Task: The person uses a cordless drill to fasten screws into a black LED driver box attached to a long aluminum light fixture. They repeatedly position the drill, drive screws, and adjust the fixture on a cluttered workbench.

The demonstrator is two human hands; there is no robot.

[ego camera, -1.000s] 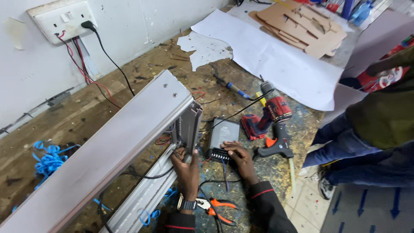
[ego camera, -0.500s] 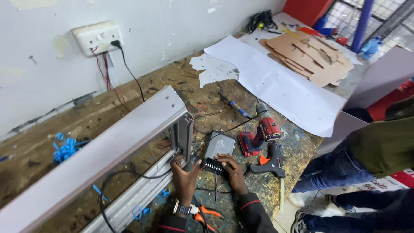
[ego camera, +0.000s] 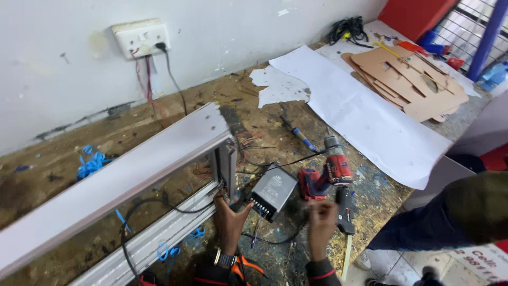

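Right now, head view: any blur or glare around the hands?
Head view: right hand is motion-blurred, left hand sharper, resting by the grey power supply box; light is even and soft, with no glare on the aluminium frame; wide-angle bending shows at the edges.

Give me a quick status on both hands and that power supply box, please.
Left hand open, against the aluminium frame end. Right hand raised, blurred, grip unclear. Grey power supply box flat on bench. Red drill lies beside it.
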